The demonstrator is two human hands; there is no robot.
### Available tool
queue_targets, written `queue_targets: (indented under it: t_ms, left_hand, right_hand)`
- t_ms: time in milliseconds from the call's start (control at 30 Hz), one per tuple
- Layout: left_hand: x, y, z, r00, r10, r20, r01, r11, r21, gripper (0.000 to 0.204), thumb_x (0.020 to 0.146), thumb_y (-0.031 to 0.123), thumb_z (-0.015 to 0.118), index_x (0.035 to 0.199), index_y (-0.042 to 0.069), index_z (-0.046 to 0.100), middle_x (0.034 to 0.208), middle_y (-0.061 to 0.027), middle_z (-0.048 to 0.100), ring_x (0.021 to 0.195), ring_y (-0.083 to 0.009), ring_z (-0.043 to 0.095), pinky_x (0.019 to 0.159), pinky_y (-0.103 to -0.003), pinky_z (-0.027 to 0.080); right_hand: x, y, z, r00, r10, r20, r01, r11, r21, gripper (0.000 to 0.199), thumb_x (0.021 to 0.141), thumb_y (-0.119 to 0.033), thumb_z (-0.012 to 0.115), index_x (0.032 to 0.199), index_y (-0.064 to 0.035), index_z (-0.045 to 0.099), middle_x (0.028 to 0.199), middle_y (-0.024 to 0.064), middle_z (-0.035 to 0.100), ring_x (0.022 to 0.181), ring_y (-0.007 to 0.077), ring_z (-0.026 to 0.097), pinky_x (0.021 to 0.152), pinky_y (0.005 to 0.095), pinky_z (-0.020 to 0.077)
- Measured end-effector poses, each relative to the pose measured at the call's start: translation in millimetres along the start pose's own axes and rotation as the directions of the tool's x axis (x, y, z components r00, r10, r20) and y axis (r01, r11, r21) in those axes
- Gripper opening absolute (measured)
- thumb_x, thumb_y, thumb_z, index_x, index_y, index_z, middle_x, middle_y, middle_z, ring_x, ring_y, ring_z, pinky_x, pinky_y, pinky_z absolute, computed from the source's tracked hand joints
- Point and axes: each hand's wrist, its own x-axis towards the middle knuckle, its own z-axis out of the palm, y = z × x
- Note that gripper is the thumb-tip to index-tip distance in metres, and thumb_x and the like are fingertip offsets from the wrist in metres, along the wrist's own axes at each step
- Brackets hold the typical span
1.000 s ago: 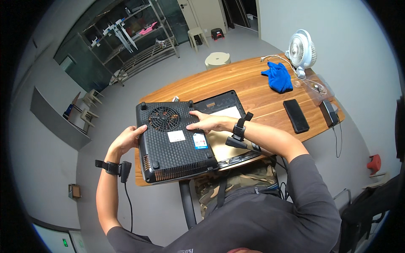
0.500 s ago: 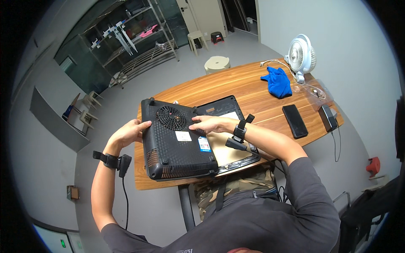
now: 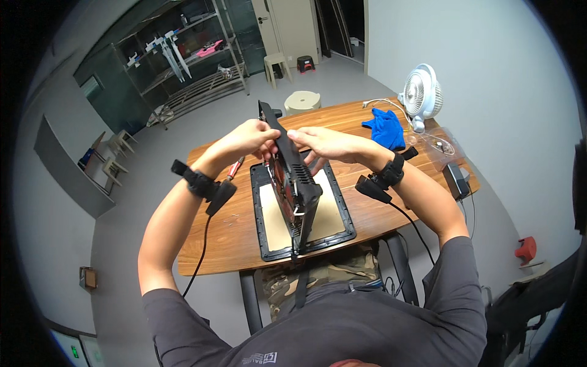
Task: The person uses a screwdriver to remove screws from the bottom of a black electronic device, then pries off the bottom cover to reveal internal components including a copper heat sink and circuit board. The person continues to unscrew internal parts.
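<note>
While both hands clench its upper edge, left hand (image 3: 247,137) and right hand (image 3: 321,142) stand the black appliance housing (image 3: 292,183) edgewise over the flat panel (image 3: 302,211) on the counter (image 3: 226,238), exposing its inside.

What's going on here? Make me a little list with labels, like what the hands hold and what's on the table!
left hand: grips the upper edge of the black appliance housing
right hand: grips the same upper edge from the other side
black appliance housing: tipped up on edge, lower end resting in the flat panel
flat panel: black frame with a tan middle, lying on the wooden table
screwdriver: red handle, on the table left of the panel
blue cloth: far right side of the table
white fan: beside the cloth
</note>
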Motion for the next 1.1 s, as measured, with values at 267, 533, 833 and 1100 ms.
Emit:
queue_targets:
  t_ms: [267,533,833,1100]
  left_hand:
    - [55,2,55,0.993,0.112,0.036,-0.113,0.993,0.028,0.036,0.101,0.036,0.061,0.088,0.003,0.068,0.068,-0.0003,0.063,0.059,-0.0101,0.06,0.055,-0.025,0.05]
    - [48,-146,56,0.983,0.088,-0.16,0.005,0.865,0.502,0.038,0.096,0.031,0.062,0.075,0.0,0.068,0.062,-0.012,0.067,0.055,-0.0205,0.068,0.059,-0.037,0.055]
    - [23,-220,107,0.975,-0.016,-0.221,0.116,0.885,0.45,0.056,0.101,0.039,0.05,0.109,-0.015,0.058,0.104,-0.0418,0.064,0.106,-0.053,0.063,0.093,-0.056,0.051]
    - [12,-199,107,0.972,-0.147,-0.185,0.143,0.989,-0.035,0.036,0.098,0.018,0.044,0.085,-0.012,0.06,0.064,-0.0191,0.067,0.052,-0.0262,0.069,0.052,-0.04,0.057]
  right_hand:
    - [-25,38,-17,0.976,0.067,-0.209,-0.084,0.994,-0.072,0.07,0.102,-0.03,0.063,0.154,0.0002,0.029,0.103,0.0102,0.068,0.078,0.0103,0.067,0.061,0.0268,0.056]
    - [-45,87,-41,0.965,0.123,-0.234,-0.115,0.992,0.047,0.061,0.098,-0.016,0.058,0.153,-0.0004,0.035,0.114,0.0055,0.064,0.09,0.0082,0.061,0.072,0.0241,0.0523]
    - [-55,151,-49,0.953,0.123,-0.276,-0.11,0.992,0.062,0.058,0.099,-0.006,0.049,0.154,0.0012,0.034,0.14,0.009,0.053,0.125,0.0163,0.05,0.108,0.0313,0.0401]
    - [-60,186,-40,0.943,0.119,-0.312,-0.126,0.992,-0.004,0.056,0.102,-0.008,0.046,0.156,0.0013,0.032,0.153,0.0121,0.045,0.14,0.0197,0.041,0.118,0.034,0.0307]
